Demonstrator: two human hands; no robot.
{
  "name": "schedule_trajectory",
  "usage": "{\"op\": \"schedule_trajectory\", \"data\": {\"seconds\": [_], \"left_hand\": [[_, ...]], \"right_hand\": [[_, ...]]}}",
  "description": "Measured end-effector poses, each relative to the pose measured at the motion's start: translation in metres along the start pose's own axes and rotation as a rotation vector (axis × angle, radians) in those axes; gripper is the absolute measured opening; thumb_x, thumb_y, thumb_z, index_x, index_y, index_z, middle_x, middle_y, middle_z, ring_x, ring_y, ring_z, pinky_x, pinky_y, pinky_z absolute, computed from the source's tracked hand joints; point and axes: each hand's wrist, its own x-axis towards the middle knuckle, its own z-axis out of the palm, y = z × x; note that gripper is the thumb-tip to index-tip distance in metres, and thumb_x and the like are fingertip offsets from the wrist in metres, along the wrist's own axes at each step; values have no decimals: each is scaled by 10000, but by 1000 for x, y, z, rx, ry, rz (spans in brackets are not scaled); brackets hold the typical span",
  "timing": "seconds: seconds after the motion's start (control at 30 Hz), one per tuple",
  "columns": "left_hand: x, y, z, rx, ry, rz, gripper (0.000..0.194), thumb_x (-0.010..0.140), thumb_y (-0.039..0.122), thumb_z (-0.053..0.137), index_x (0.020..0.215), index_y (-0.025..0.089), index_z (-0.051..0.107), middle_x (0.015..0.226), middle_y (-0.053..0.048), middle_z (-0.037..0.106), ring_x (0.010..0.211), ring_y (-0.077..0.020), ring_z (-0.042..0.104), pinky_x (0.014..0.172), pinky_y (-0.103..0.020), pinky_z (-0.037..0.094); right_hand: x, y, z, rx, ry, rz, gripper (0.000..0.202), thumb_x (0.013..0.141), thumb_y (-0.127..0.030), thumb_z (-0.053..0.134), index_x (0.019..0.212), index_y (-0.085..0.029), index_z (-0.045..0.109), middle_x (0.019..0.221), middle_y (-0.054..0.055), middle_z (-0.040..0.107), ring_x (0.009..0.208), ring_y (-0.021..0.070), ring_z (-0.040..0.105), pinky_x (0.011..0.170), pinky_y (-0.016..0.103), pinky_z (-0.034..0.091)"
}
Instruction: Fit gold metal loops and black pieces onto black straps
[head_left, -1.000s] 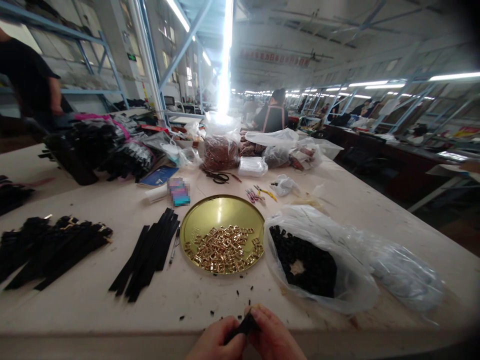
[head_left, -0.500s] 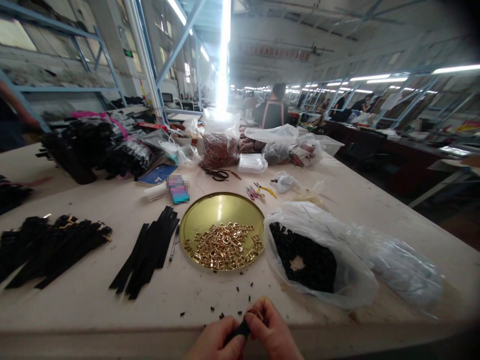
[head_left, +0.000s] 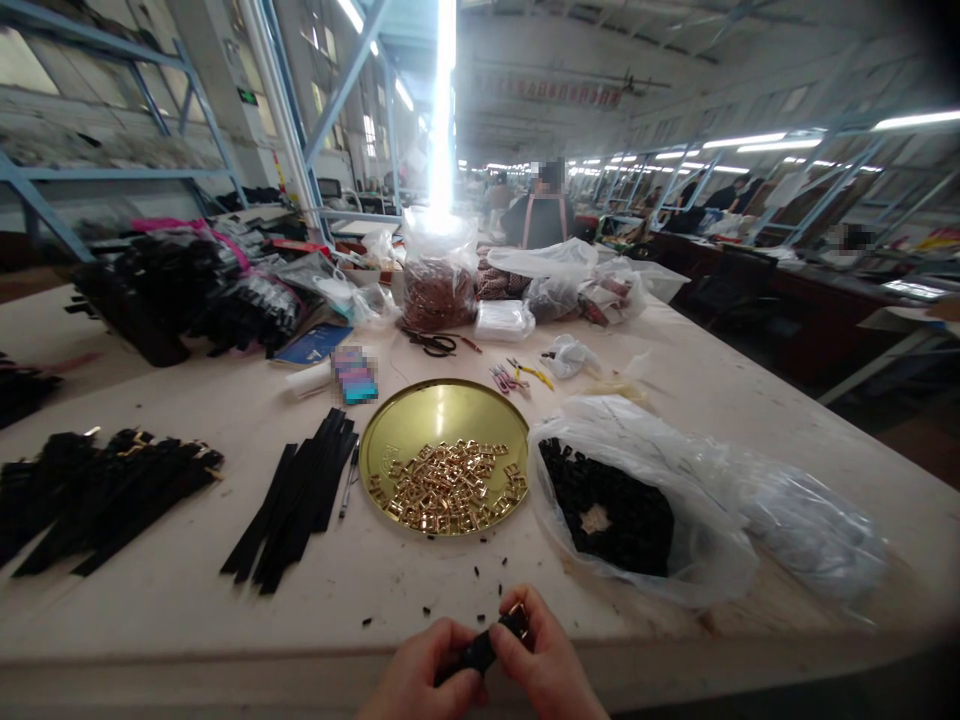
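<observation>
In the head view we are holding a black strap (head_left: pixel 481 654) at the near edge of the table (head_left: pixel 187 620). Our left hand (head_left: pixel 431 668) is clenching its lower end, fingers curled; our right hand (head_left: pixel 541 652) is pinching its upper end, where a gold buckle (head_left: pixel 521 612) is showing, probably for steadiness. Between eleven and twelve o'clock from our hands, a rimmed tray (head_left: pixel 420 410) is containing loose buckles (head_left: pixel 450 490), presumably against scattering; at ten, flat strips (head_left: pixel 307 500) are lying roughly aligned, perhaps for easy picking; between one and two, a plastic bag (head_left: pixel 705 560) is holding small black pieces (head_left: pixel 622 540).
</observation>
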Motion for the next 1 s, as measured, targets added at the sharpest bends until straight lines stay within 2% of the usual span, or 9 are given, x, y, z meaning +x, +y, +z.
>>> {"op": "schedule_trajectory", "data": {"seconds": [0.1,0.27,0.4,0.53,0.6,0.73,0.8,0.9,1.0], "left_hand": [[-2,2,1,2,17,26,321,608,259,454,895,149,547,717,13,612,471,-85,427,465,-212,313],[0,-1,5,-73,18,-14,393,617,294,455,970,133,523,667,17,616,419,-73,400,426,-202,292],[4,-12,9,-127,10,-37,421,599,304,473,974,119,522,645,2,628,405,-75,422,415,-194,290],[5,-21,9,-201,-6,-10,418,572,244,502,970,118,530,686,-13,640,471,-96,499,454,-198,340],[4,-23,6,-213,-31,-56,411,565,238,518,960,123,532,692,-10,641,497,-102,518,457,-191,331],[0,-24,5,-139,-14,-147,339,582,260,514,893,127,538,623,-4,635,512,-114,528,443,-187,298],[-1,-24,7,-98,9,-135,306,585,255,495,860,130,549,633,-10,641,540,-128,546,455,-195,314],[-1,-22,11,-8,-18,-112,272,610,230,478,846,131,569,661,-15,647,580,-146,569,488,-210,351],[1,-19,13,28,-46,-86,267,618,186,463,851,126,579,698,-27,653,610,-157,582,503,-214,363]], "right_hand": [[-1,2,0,36,-39,61,230,657,-346,576,739,-211,410,516,-96,382,445,91,368,440,216,267],[-7,-11,-5,-149,-91,-76,133,648,-238,577,693,-200,458,537,-65,461,510,113,435,494,229,322],[-10,-17,-11,-204,-207,-47,64,643,-178,562,663,-190,503,564,-38,541,549,132,496,516,234,351],[-11,-8,-12,-209,-169,-16,54,642,-188,560,652,-190,507,527,-49,524,520,125,481,491,226,333],[-11,-3,-11,-258,-141,-35,39,644,-189,562,647,-186,524,520,-51,512,515,120,469,492,224,332],[-13,-2,-13,-377,-202,-68,65,629,-139,556,660,-178,598,570,-30,567,564,132,501,532,229,359],[-14,-6,-17,-450,-254,-71,102,619,-124,557,654,-186,631,602,-19,596,601,144,523,554,232,372],[-16,-13,-23,-539,-306,-57,124,608,-127,563,649,-194,659,646,-2,624,650,164,543,580,242,387],[-16,-10,-26,-496,-296,-27,108,598,-132,563,642,-187,646,656,0,617,666,166,533,594,248,383]]}}
